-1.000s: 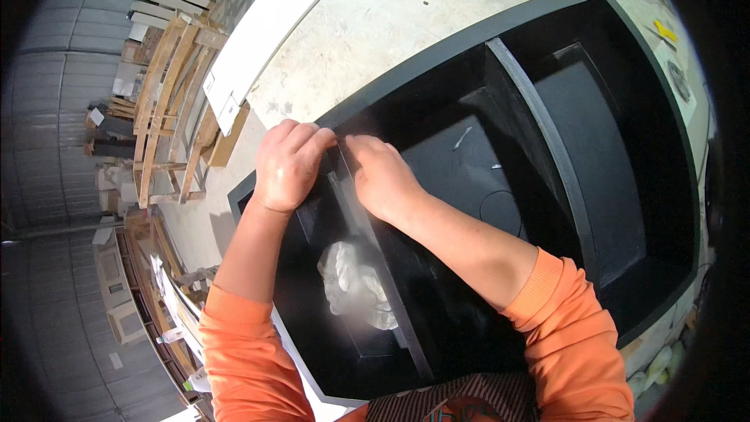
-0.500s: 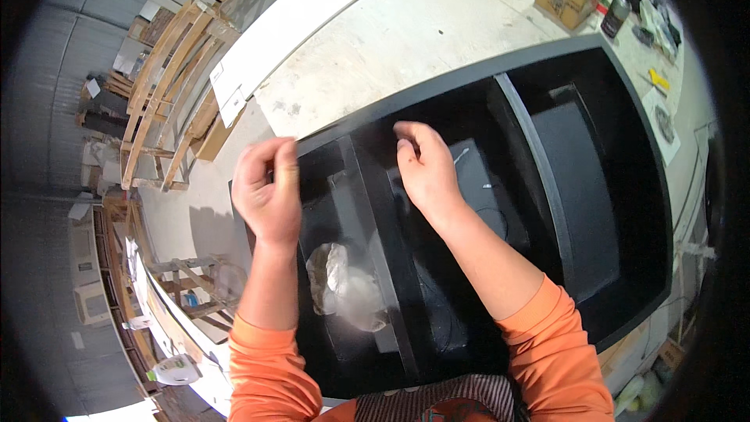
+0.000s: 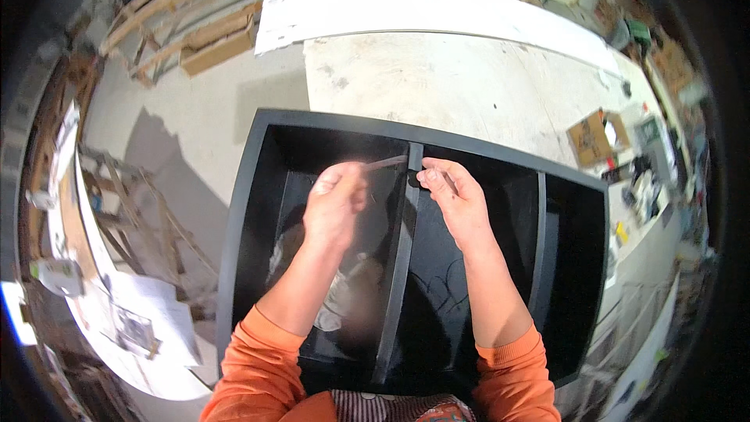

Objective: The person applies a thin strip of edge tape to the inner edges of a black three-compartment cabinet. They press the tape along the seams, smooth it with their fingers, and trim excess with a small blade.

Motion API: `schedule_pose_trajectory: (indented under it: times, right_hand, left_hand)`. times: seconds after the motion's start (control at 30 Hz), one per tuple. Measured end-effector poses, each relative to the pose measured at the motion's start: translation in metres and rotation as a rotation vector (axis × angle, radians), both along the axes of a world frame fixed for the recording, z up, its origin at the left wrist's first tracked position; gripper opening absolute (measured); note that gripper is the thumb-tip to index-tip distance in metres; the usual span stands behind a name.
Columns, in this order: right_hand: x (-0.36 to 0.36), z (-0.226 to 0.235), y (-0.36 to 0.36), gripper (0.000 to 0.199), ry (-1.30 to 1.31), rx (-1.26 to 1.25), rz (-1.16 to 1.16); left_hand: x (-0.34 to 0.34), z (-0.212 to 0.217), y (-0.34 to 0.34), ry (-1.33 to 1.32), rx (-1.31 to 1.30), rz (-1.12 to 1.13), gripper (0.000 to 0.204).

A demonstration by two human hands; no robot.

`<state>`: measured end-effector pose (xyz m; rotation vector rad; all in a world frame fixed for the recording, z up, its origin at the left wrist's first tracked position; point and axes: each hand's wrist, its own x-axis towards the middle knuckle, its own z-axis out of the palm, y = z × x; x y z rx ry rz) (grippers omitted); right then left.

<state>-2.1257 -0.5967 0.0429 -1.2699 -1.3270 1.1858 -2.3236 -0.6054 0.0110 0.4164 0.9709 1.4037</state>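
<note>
A large black open box (image 3: 258, 180) with dividers lies in front of me, and both my hands are above it. My left hand (image 3: 332, 203) is closed, its fingers blurred, on one end of a thin greyish strip (image 3: 385, 162) that runs toward the near-upright divider (image 3: 393, 281). My right hand (image 3: 461, 199) pinches at a small black piece (image 3: 415, 180) beside the top of that divider. What this piece is, I cannot make out. A crumpled translucent plastic bag (image 3: 332, 301) lies in the left compartment, partly behind my left forearm.
The box rests against a pale work table (image 3: 406, 82) with a long white board (image 3: 437, 9) along its far side. An open cardboard box (image 3: 591, 139) and loose items stand at the right. Wooden frames (image 3: 129, 187) and a white jug (image 3: 58, 276) are on the left.
My view has swung, so the black box looks turned. My hands were curled and apart; now they are close together at the divider's top, with a thin strip showing between them.
</note>
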Motion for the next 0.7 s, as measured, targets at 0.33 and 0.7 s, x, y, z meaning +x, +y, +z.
schedule_pose_trajectory:
  times: [0.33,0.7]
  right_hand:
    - [-0.013,0.039,0.029,0.007,-0.407,0.045,0.132]
    - [-0.033,0.052,0.049,0.019,-0.950,0.089,0.235]
  left_hand:
    - [0.049,-0.021,0.013,-0.160,-0.049,-0.070,0.009]
    - [0.056,-0.037,0.015,0.572,0.249,0.074,0.007]
